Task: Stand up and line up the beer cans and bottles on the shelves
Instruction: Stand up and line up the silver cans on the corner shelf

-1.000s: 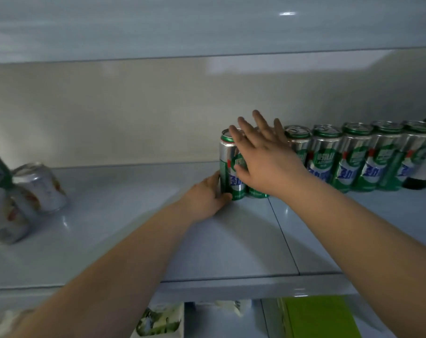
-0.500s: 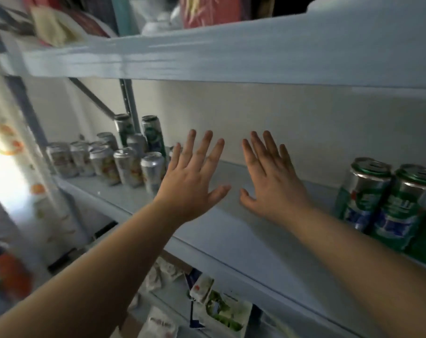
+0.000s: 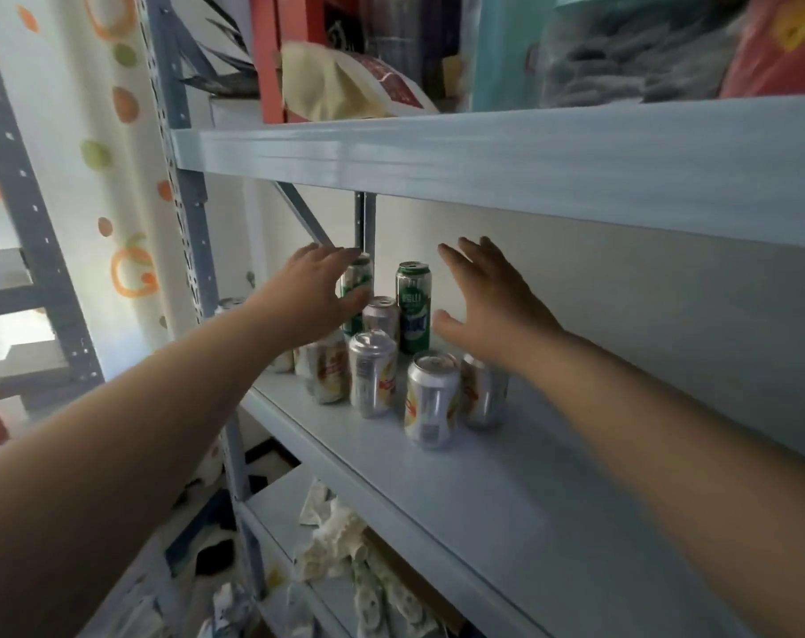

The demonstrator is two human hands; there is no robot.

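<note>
A cluster of upright cans stands at the left end of the pale blue shelf point(image 3: 506, 490). Two tall green cans are at the back: one point(image 3: 413, 306) in plain sight, the other point(image 3: 358, 280) partly behind my left hand. Several shorter silver cans with orange and yellow labels stand in front, such as one point(image 3: 373, 379) and another point(image 3: 430, 400). My left hand point(image 3: 313, 297) hovers open, its fingers just in front of the back green can. Right of the cluster, my right hand point(image 3: 492, 306) is open above a silver can point(image 3: 483, 393).
The shelf above point(image 3: 483, 163) hangs low over the cans and carries bags and boxes. A perforated metal upright point(image 3: 184, 214) stands at the shelf's left end. A lower shelf holds crumpled packets point(image 3: 341, 541). The shelf to the right of the cans is bare.
The view has swung left from the row of green cans to the cluster at the shelf's left end. Both hands let go, opened and reached over to these cans.
</note>
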